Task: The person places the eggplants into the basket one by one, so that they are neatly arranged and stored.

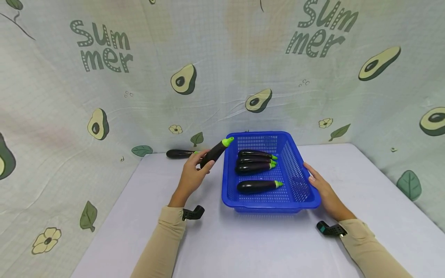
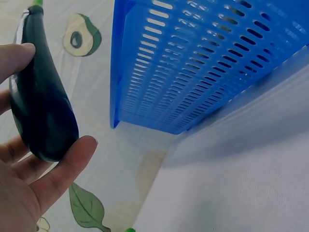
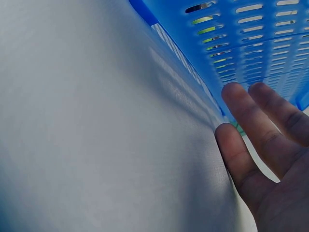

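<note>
My left hand (image 1: 191,178) grips a dark purple eggplant (image 1: 214,152) with a bright green stem end, raised beside the left rim of the blue plastic basket (image 1: 227,189). Up close in the left wrist view, fingers and thumb wrap the eggplant (image 2: 43,96), its rounded end low and its stem up. Inside the basket lie several eggplants: a group at the back and a single eggplant (image 1: 256,187) nearer the front. Against the basket's right side rests my right hand (image 1: 326,195), its fingers (image 3: 251,111) extended along the slotted outer wall in the right wrist view.
Another eggplant (image 1: 179,154) lies on the white table (image 1: 215,247) at the back left, partly hidden behind my left hand. A cloth backdrop (image 1: 222,50) printed with avocados and leaves hangs behind and along the sides of the table.
</note>
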A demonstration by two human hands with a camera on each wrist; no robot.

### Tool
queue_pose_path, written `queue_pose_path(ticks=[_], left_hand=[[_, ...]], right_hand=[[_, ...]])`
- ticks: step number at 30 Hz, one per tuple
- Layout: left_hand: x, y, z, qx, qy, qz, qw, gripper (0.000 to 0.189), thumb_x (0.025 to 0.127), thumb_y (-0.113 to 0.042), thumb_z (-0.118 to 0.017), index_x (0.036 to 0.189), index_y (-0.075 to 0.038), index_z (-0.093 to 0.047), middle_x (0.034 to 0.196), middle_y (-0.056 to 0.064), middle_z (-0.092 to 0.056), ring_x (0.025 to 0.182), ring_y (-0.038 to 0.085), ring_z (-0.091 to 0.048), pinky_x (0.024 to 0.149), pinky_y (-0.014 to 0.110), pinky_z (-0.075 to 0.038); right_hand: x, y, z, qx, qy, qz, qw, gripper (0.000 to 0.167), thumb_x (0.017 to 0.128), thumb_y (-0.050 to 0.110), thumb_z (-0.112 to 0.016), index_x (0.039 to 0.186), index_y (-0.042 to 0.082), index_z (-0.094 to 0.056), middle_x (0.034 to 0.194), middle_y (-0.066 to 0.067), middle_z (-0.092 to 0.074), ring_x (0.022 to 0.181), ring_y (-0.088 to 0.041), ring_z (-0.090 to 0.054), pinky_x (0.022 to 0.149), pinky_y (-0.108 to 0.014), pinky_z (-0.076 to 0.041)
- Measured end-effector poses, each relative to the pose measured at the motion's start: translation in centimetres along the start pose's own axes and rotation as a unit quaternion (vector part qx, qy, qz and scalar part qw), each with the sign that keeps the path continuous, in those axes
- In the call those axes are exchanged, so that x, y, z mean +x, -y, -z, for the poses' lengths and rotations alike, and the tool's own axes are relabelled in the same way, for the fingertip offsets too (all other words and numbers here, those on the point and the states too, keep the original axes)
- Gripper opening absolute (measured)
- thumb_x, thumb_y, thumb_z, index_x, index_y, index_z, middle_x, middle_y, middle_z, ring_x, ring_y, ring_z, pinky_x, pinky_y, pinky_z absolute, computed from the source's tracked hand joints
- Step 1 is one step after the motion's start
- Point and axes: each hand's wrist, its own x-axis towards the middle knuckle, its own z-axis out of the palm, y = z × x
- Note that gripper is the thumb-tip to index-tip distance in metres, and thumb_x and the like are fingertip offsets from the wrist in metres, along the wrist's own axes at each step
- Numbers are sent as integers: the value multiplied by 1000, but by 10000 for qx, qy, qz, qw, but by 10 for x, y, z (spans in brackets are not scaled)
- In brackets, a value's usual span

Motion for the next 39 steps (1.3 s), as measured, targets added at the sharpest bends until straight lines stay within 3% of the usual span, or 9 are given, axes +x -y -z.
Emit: queue_pose_path(ticks=[2,4,16,32,39], left_hand=[[0,-1,-1,2,3,-33,10000,54,95,-48,-67,140,-19,-59,116,9,-55,102,24,-63,67,32,-58],[0,-3,-2,-9,11,-77,10000,54,95,-48,-67,140,-19,-59,116,8,-55,101,24,-63,67,32,-58],[-3,-19,-7,58,152,-321,9994,50,95,-44,-67,140,-21,-60,119,6,-57,109,22,-58,73,36,-53],[-5,-29,-16,143,420,-604,9972,49,96,-39,-68,141,-22,-60,119,4,-57,101,19,-52,71,34,-54],[-5,-33,-19,223,460,-859,9950,49,96,-33,-70,140,-14,-60,121,4,-57,99,18,-51,70,31,-52]], right_hand=[[0,0,0,27,4,-8,10000,56,110,38,-29,163,28,-12,167,-12,-4,148,-47,-5,111,-70,-9],[0,0,-1,13,4,-18,10000,57,110,39,-29,163,28,-11,167,-11,-4,148,-47,-5,108,-74,-8],[1,0,-1,-23,1,12,10000,57,110,38,-29,163,27,-11,167,-11,-4,148,-47,-5,108,-74,-8],[1,-1,-2,-93,-17,-82,9999,57,109,41,-28,162,30,-12,167,-10,-4,149,-46,-5,108,-74,-9],[1,0,0,-101,-47,-70,9999,56,110,41,-28,163,30,-12,167,-11,-5,148,-47,-6,107,-75,-11]])
